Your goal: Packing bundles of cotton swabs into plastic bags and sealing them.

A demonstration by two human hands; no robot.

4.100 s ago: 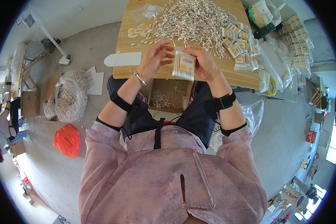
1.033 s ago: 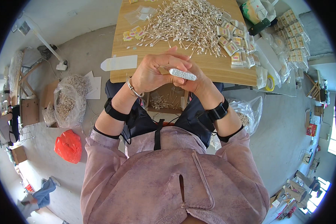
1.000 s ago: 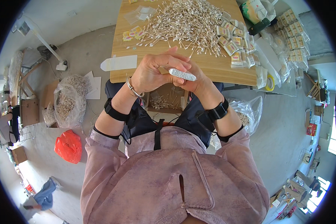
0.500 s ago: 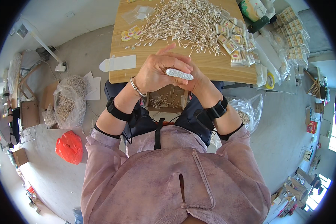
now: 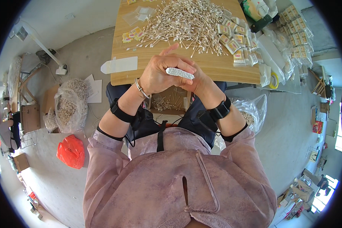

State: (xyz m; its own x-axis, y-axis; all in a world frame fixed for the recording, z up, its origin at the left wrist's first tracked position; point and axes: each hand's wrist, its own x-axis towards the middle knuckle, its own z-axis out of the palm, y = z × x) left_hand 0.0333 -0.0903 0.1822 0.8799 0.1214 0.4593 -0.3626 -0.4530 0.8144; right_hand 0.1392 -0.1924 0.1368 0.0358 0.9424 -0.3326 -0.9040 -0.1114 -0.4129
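In front of the table's near edge, my left hand [image 5: 158, 76] and my right hand [image 5: 202, 80] close together around a bundle of cotton swabs [image 5: 179, 73]. The white tips face up in a narrow, tightly packed strip. Fingers wrap both sides of the bundle, so the sticks and its lower end are hidden. My left index finger points up and away from it. Beyond the hands, a large heap of loose cotton swabs [image 5: 190, 24] covers the far part of the wooden table [image 5: 159, 78].
Packed swab packets [image 5: 235, 40] are stacked right of the heap. Yellow-and-white cards [image 5: 133, 35] and a white paper strip [image 5: 119, 65] lie at left. Below the hands stands an open box [image 5: 169, 111] with swabs. A filled clear bag [image 5: 71, 104] and red bag [image 5: 71, 152] are on the floor.
The bundle's white tips have shifted slightly left and tilted a little. Both hands keep nearly the same hold and place.
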